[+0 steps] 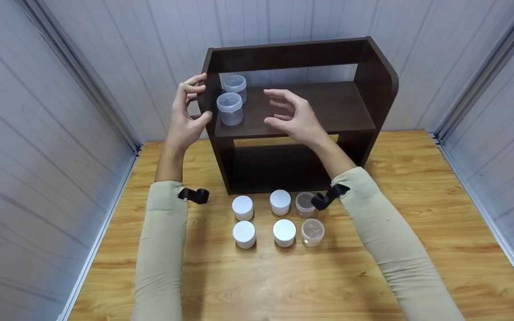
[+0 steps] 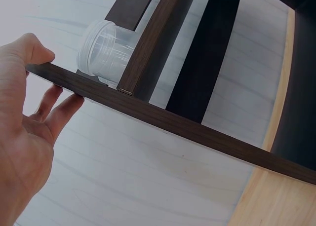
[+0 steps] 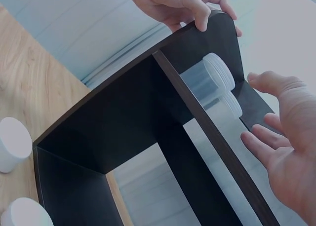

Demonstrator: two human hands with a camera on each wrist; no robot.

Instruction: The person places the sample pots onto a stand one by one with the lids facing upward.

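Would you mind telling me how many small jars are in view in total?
8. Two clear jars stand on the shelf's left end; six sit on the table: four white-lidded, two clear.

You see two clear lidded jars standing upright at the left end of the dark wooden shelf
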